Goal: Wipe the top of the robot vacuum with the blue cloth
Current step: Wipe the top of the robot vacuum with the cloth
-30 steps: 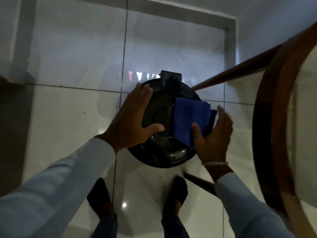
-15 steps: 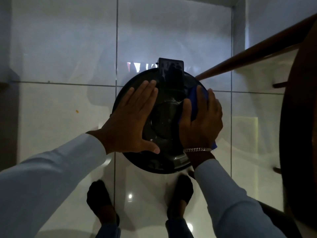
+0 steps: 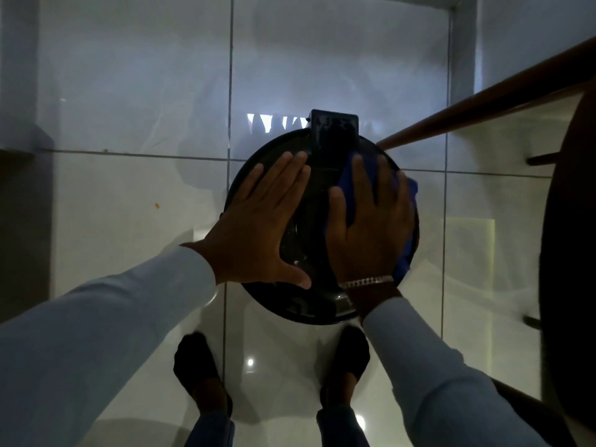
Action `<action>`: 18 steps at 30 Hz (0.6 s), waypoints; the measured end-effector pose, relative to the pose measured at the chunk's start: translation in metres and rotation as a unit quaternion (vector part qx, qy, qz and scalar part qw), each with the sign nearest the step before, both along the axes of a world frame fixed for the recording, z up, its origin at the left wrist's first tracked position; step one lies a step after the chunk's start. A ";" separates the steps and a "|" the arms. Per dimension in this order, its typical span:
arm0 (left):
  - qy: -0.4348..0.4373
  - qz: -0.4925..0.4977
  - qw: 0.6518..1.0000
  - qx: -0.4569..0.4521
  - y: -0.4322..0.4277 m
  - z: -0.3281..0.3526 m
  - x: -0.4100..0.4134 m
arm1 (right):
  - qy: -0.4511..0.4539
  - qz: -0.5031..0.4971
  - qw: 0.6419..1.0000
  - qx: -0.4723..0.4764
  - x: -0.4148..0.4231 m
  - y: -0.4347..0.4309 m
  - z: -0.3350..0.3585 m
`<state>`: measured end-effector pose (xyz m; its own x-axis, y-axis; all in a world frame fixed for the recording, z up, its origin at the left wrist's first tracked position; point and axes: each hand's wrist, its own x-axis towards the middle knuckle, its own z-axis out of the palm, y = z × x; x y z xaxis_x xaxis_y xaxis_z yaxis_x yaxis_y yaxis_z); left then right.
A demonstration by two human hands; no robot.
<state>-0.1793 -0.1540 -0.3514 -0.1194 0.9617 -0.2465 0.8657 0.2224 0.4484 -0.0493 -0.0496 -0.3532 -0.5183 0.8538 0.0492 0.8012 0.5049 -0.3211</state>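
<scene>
A round black robot vacuum [image 3: 309, 304] sits on the glossy tiled floor in front of my feet, with a raised black box [image 3: 334, 130] at its far edge. My left hand [image 3: 261, 227] lies flat on the left half of its top, fingers together and empty. Spread flat on the right half, my right hand [image 3: 367, 227] presses the blue cloth [image 3: 407, 250] against the lid. Most of the cloth is hidden under that hand; blue shows between the fingers and along the vacuum's right rim.
A dark wooden round table edge [image 3: 571, 253] and its slanted leg [image 3: 477, 114] stand close on the right. My two dark shoes [image 3: 200, 372] are just behind the vacuum. A dark furniture edge [image 3: 19, 227] borders the left. Pale floor tiles [image 3: 135, 221] spread to the left and ahead.
My right hand has gone from holding the unfolded cloth at the vacuum's right edge to lying flat on it on the lid. The left hand has flattened, its fingers straightened.
</scene>
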 end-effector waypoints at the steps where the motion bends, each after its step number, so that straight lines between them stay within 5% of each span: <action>1: -0.001 0.001 1.000 0.003 0.000 -0.001 0.000 | -0.011 0.030 0.999 0.002 -0.002 -0.007 0.000; 5: 0.007 -0.001 1.000 0.003 0.000 -0.001 -0.001 | -0.046 0.137 0.990 0.000 0.043 -0.024 0.001; 11: 0.011 0.008 1.000 0.016 -0.001 -0.005 0.002 | -0.032 -0.035 0.999 0.007 0.007 -0.010 -0.003; 16: 0.003 -0.007 1.000 0.024 0.000 -0.004 0.002 | -0.065 0.144 0.987 -0.002 0.036 -0.035 -0.002; 18: 0.012 -0.022 1.000 0.013 0.000 -0.004 0.003 | -0.066 0.138 0.988 -0.013 0.055 -0.024 -0.001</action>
